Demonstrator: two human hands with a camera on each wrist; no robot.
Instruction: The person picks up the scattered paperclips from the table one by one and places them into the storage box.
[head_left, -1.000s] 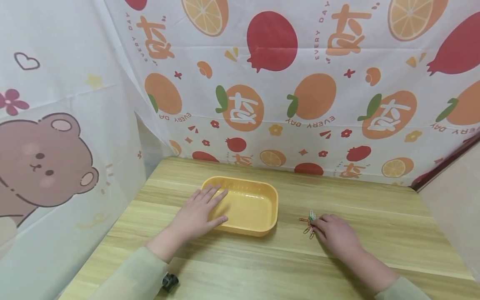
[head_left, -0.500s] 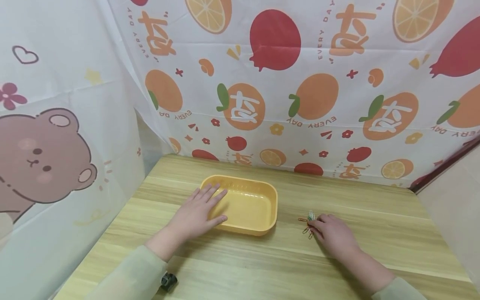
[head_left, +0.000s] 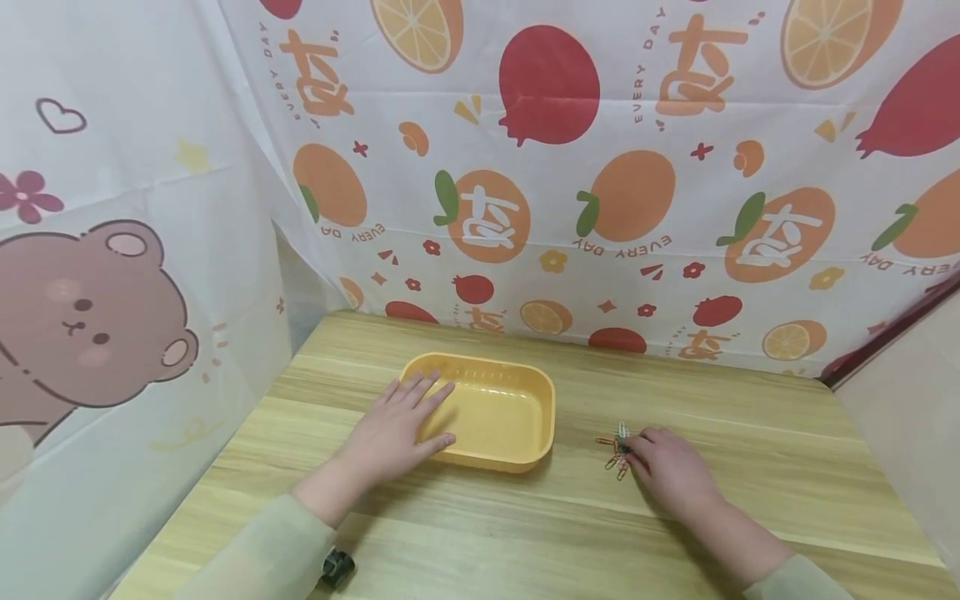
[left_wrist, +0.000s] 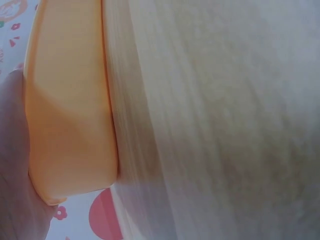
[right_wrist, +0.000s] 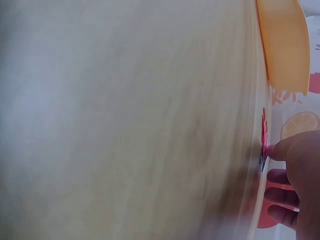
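Observation:
A yellow rectangular tray (head_left: 491,417) sits on the wooden table. Over its left end lies my left hand (head_left: 390,433), fingers spread and fairly straight, thumb along the near rim. The left wrist view shows that hand (left_wrist: 15,160) against the tray's wall (left_wrist: 72,115). To the tray's right, several coloured paper clips (head_left: 617,457) lie in a small cluster. My right hand (head_left: 675,471) pinches at the cluster's right side with thumb and index finger. In the right wrist view, the thumb of my right hand (right_wrist: 307,175) meets the clips (right_wrist: 264,137); the index fingertip is hidden.
A small black object (head_left: 337,568) lies near the table's front, beside the left sleeve (head_left: 258,554). Behind the table (head_left: 480,533) hangs a fruit-print cloth (head_left: 555,200), and a bear-print cloth (head_left: 225,292) hangs at the left.
The right fingertips reached further over the clips half a second ago and have drawn slightly back to the right. The clips have shifted a little. The left hand and tray stay put.

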